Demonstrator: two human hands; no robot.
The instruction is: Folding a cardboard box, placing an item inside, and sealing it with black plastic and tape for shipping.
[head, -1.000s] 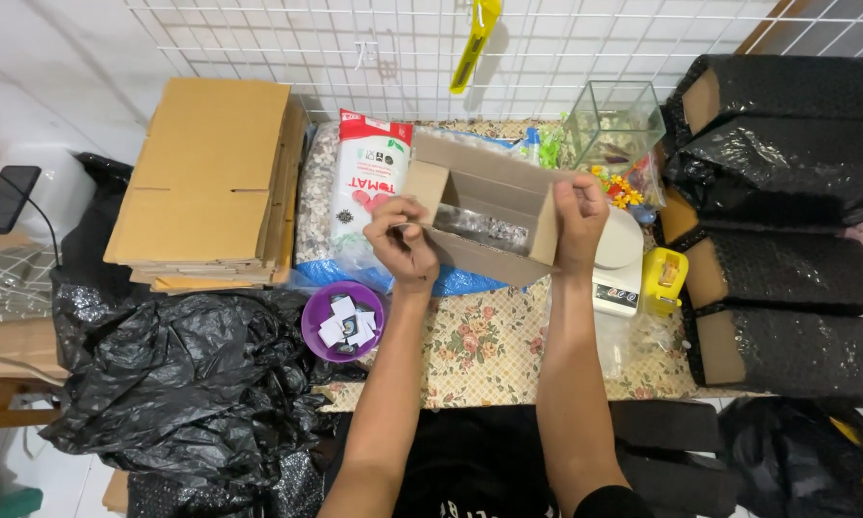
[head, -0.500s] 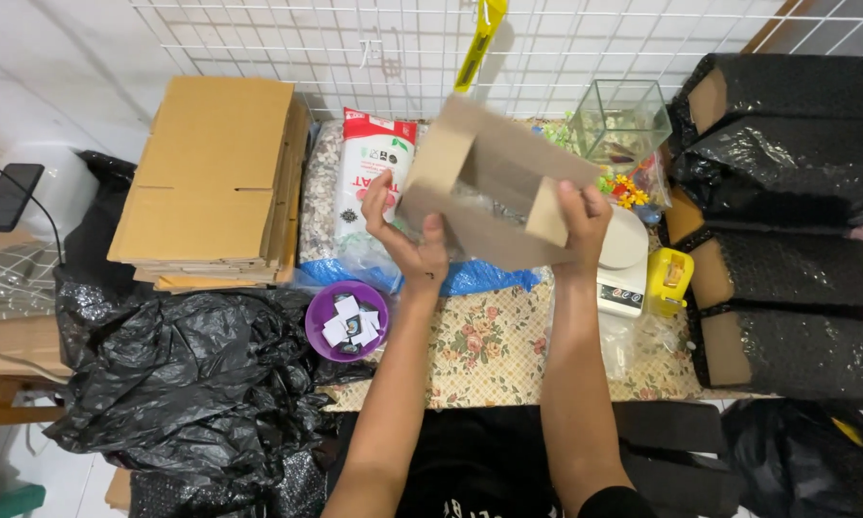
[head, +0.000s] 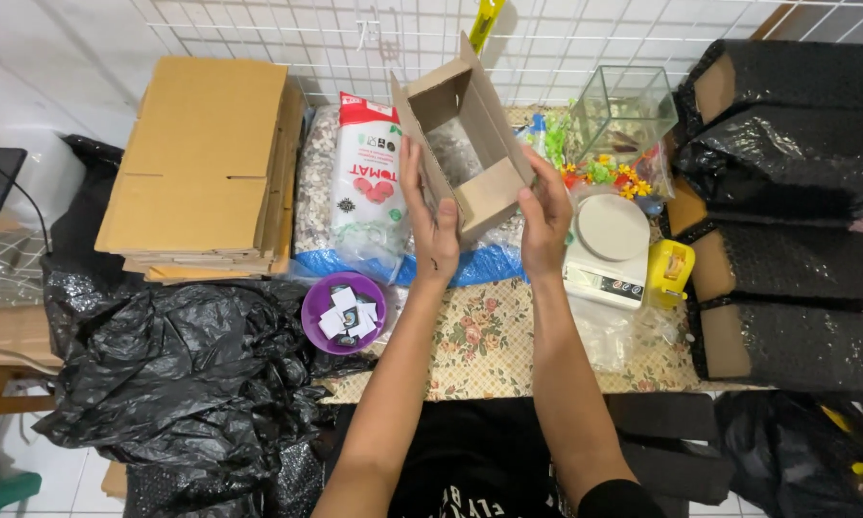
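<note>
Down at the near edge, crumpled black plastic bags spill over the left side, and the two bare forearms reach up across the flowered tabletop. Just left of the left forearm sits a purple bowl holding small white slips. Now the hands: the left hand presses flat, fingers stretched upward, against the left wall of a small cardboard box, while the right hand clamps its lower right corner, fingers on the side and thumb toward the front. The box is lifted off the tabletop, tilted, its open side facing the camera, with something clear and crinkled inside. Right of the right hand rests a white kitchen scale, and beside that a yellow tape dispenser. Behind the box lies a white and red bag on top of a clear sack of pebbles. Left of that, a stack of flat cardboard sheets. Far right, boxes wrapped in black bubble wrap pile up. Further back stands a small glass tank, and a white wire grid covers the wall.
</note>
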